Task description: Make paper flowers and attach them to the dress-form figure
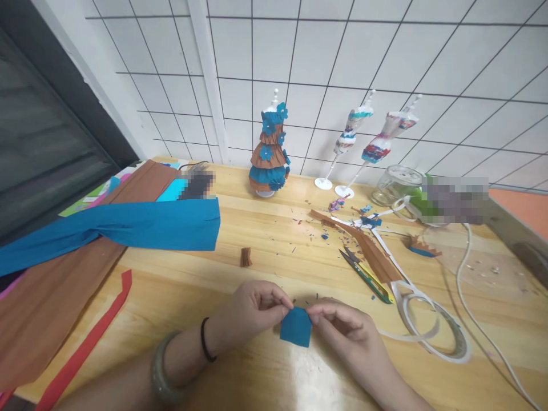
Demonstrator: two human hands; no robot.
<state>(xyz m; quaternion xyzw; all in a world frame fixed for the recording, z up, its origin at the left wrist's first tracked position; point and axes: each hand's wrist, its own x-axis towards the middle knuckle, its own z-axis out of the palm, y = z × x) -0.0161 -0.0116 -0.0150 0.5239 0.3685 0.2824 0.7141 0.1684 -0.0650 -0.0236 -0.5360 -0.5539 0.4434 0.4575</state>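
Note:
A small blue piece of crepe paper [295,327] is stretched between my two hands above the front of the table. My left hand [260,308] pinches its upper left corner between thumb and fingertips. At the upper right corner, my right hand [342,325] pinches it the same way. Just beyond my left hand lies a little brown pleated paper bundle [246,257]. Yellow-and-green thread snips [369,277] rest on the table past my right hand, beside a strip of brown paper [377,254].
Long blue [171,225] and brown crepe sheets [51,319] and a red strip [92,337] cover the left. A small dress form in ruffles [269,151] stands at the back, near two wrapped forms [377,149]. Tape rolls [456,342], a cable [460,285] and a glass jar [391,185] lie right.

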